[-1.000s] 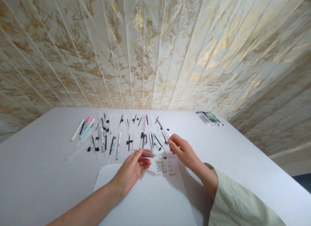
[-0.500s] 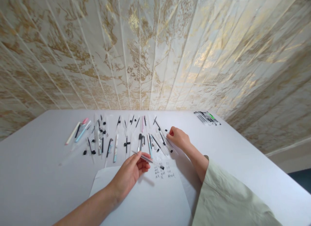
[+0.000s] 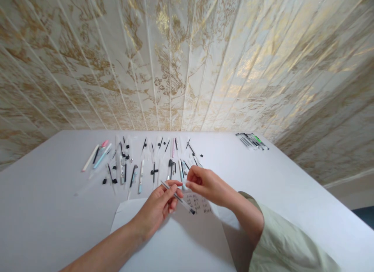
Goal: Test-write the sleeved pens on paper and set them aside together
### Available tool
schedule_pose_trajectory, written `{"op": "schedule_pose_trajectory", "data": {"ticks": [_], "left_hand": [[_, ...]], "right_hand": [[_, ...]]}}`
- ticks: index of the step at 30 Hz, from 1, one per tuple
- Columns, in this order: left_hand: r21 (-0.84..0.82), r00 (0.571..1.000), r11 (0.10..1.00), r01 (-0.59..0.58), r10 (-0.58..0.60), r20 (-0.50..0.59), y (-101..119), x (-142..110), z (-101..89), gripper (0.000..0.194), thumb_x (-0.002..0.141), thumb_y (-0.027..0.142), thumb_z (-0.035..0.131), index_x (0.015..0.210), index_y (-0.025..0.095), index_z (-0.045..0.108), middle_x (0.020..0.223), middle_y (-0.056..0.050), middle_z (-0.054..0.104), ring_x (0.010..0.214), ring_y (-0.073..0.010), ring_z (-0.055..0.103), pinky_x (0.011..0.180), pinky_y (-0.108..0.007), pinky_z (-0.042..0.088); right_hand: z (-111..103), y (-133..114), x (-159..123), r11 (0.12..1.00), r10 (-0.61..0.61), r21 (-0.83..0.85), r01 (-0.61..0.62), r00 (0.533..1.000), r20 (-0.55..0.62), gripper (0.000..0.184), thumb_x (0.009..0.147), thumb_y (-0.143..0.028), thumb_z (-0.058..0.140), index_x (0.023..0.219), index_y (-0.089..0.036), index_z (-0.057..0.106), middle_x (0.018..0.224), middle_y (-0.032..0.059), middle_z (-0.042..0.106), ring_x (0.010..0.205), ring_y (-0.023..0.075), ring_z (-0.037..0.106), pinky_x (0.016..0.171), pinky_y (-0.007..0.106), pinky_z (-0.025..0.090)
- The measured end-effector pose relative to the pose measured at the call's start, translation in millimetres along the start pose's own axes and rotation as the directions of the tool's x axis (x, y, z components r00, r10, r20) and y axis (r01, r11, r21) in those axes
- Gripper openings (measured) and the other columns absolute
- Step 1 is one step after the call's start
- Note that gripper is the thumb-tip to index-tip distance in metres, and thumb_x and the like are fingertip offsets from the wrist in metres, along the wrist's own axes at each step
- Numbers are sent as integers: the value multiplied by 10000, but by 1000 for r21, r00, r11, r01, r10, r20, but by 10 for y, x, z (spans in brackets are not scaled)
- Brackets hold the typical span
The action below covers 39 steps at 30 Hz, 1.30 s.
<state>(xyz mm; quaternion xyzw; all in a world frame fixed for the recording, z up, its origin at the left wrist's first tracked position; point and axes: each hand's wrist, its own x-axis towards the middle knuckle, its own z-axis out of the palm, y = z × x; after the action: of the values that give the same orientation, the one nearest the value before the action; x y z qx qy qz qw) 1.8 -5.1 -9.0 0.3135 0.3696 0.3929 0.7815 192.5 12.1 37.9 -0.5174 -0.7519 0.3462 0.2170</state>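
Note:
A slim clear-barrelled pen [image 3: 183,202] with a black end is pinched between the thumb and fingers of my left hand [image 3: 159,205]. It slants over the top of a white sheet of paper [image 3: 172,241] that bears handwritten characters. My right hand [image 3: 209,184] hovers just right of the pen, thumb and fingertips pressed together. Whatever is in that pinch is too small or too hidden to name. Beyond both hands lie loose pen parts, among them a white and blue pen [image 3: 140,177] and a black pen cap [image 3: 201,155].
Clear tubes, dark refills and small caps are spread over the white table [image 3: 43,209]. A cream pen [image 3: 90,158] and a light blue pen [image 3: 102,156] lie at the left. Several pens in a pile [image 3: 251,141] rest at the back right, before a gold-patterned wall [image 3: 175,61].
My right hand has come left and nearer from the loose parts, up beside the pen. My left hand keeps hold of the pen, which now tilts more steeply.

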Motion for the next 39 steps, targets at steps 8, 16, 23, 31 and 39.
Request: {"op": "schedule_pose_trajectory", "data": {"ticks": [8, 16, 23, 31, 39], "left_hand": [[71, 1000, 997, -5, 3, 21, -3, -6, 19, 265, 800, 391, 702, 880, 159, 600, 694, 36, 592, 499, -38, 392, 474, -158, 301], [50, 999, 997, 54, -54, 0, 37, -12, 12, 228, 800, 358, 692, 910, 179, 604, 752, 1, 651, 516, -47, 414, 510, -162, 322], [34, 998, 997, 63, -63, 0, 54, -19, 18, 213, 792, 332, 698, 910, 175, 615, 762, -11, 655, 529, -54, 425, 525, -173, 339], [36, 999, 998, 46, -47, 21, 35, 14, 15, 233, 800, 361, 695, 905, 169, 615, 767, -10, 650, 529, -54, 419, 522, -172, 332], [39, 999, 999, 36, -37, 38, 37, -14, 27, 238, 849, 382, 633, 765, 167, 573, 769, -13, 646, 502, -48, 396, 493, -170, 295]], "right_hand": [[207, -220, -83, 995, -61, -75, 61, 998, -1, 104, 832, -103, 528, 834, -202, 561, 759, -16, 654, 645, 103, 551, 585, 201, 369], [-258, 410, 176, 902, 99, -373, -216, 946, -309, 114, 857, -160, 513, 888, -223, 602, 858, 3, 643, 735, 134, 563, 635, 228, 372], [-244, 732, 276, 852, 170, -430, -300, 934, -315, 72, 844, -177, 543, 836, -218, 602, 899, 7, 608, 743, 130, 550, 595, 219, 318], [-200, 702, 278, 826, 169, -477, -300, 939, -299, 93, 855, -156, 530, 818, -217, 590, 889, 10, 589, 713, 123, 527, 581, 221, 288], [-212, 716, 279, 859, 152, -421, -291, 931, -333, 67, 825, -149, 523, 802, -188, 572, 839, 19, 599, 703, 134, 521, 607, 231, 329]]}}
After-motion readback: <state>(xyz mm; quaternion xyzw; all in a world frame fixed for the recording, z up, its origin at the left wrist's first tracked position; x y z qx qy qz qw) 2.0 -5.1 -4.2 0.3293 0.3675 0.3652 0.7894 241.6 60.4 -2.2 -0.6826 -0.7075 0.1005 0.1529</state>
